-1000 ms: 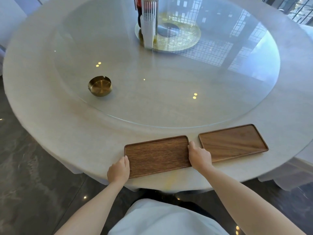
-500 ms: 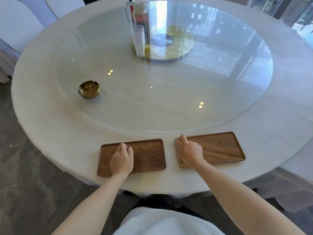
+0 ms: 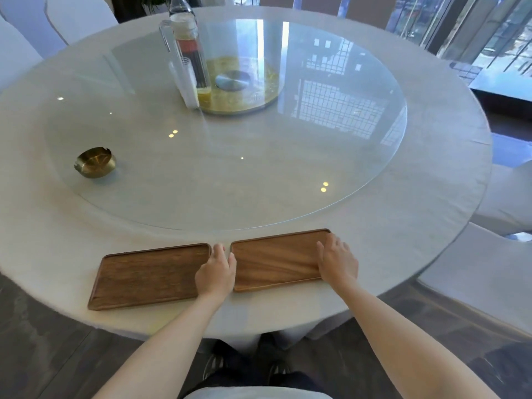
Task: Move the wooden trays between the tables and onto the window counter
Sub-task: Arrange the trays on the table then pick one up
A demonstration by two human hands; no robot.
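Two flat wooden trays lie side by side at the near edge of the round white table. The left tray is darker, and my left hand covers its right end. That hand's fingers reach into the narrow gap and touch the left edge of the right tray. My right hand lies over the right tray's right end, fingers curled on its rim. Both hands thus grip the right tray by its short ends while it rests flat on the cloth.
A glass turntable covers the table's middle, carrying a brass ashtray at the left and a tall glass jar near the centre hub. White-covered chairs stand at the right and far left. Windows run along the far right.
My left hand has moved from the middle of the left tray to the gap between the trays. My right hand has slid from the right tray's left end to its right end.
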